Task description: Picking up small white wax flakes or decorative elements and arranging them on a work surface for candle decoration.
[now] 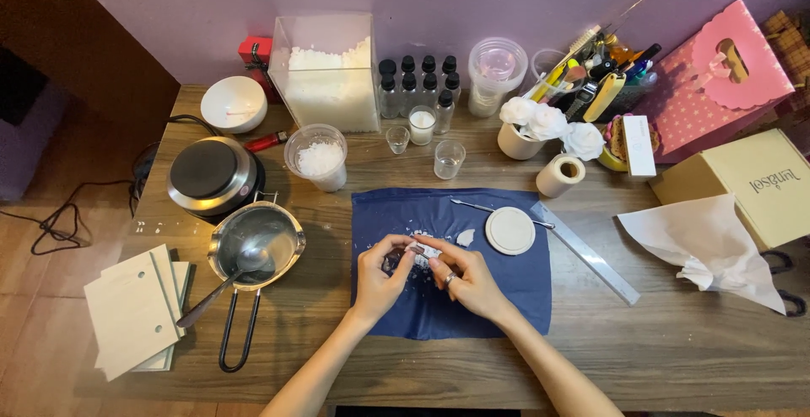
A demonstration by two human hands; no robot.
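Observation:
Both hands meet over a dark blue cloth on the wooden table. My left hand grips a small dark object with white wax on it. My right hand, a ring on one finger, pinches the same object from the right. White wax crumbs lie on the cloth just beyond the fingers. A round white lid rests on the cloth to the right, with thin metal tweezers behind it.
A metal melting pot with a spoon and a hotplate stand at left, beside cream cards. Behind are a wax flake box, cup of flakes, small bottles, glasses. A ruler, tissue and boxes lie right.

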